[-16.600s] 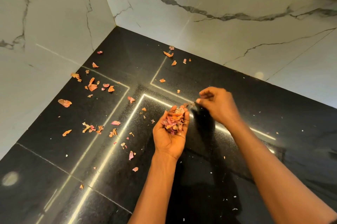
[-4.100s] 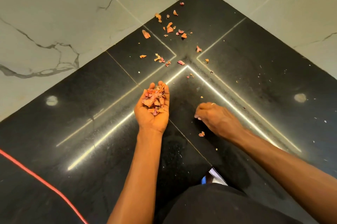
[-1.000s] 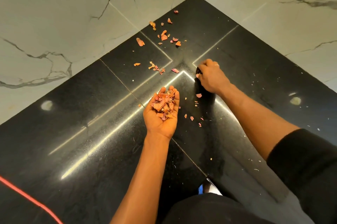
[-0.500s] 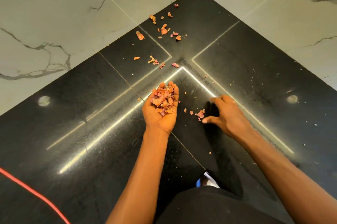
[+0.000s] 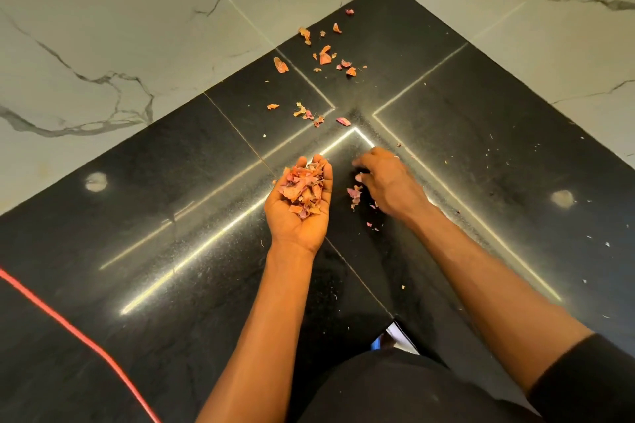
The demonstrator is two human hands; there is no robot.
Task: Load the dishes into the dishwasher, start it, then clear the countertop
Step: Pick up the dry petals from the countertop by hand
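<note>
On the black stone countertop [image 5: 171, 216], my left hand [image 5: 295, 226] lies palm up and cupped, carrying a heap of pink and orange onion peels [image 5: 304, 190]. Just to its right, my right hand [image 5: 391, 183] hovers palm down with loosely bent fingers beside a small cluster of peel scraps [image 5: 354, 195]; nothing shows pinched in it. More loose peels [image 5: 324, 58] lie scattered toward the back corner, and a few [image 5: 305, 113] sit nearer, left of the seam. No dishes or dishwasher are in view.
White marble walls [image 5: 137, 27] close the corner on the left and right. A red cord [image 5: 68, 329] crosses the counter at the lower left. The counter's inner corner edge [image 5: 393, 321] is close to my body. Tiny white crumbs [image 5: 598, 243] dot the right side.
My right hand has moved up and left, closer to the left hand, with the small scrap cluster beside it. The left hand keeps its heap and has barely moved.
</note>
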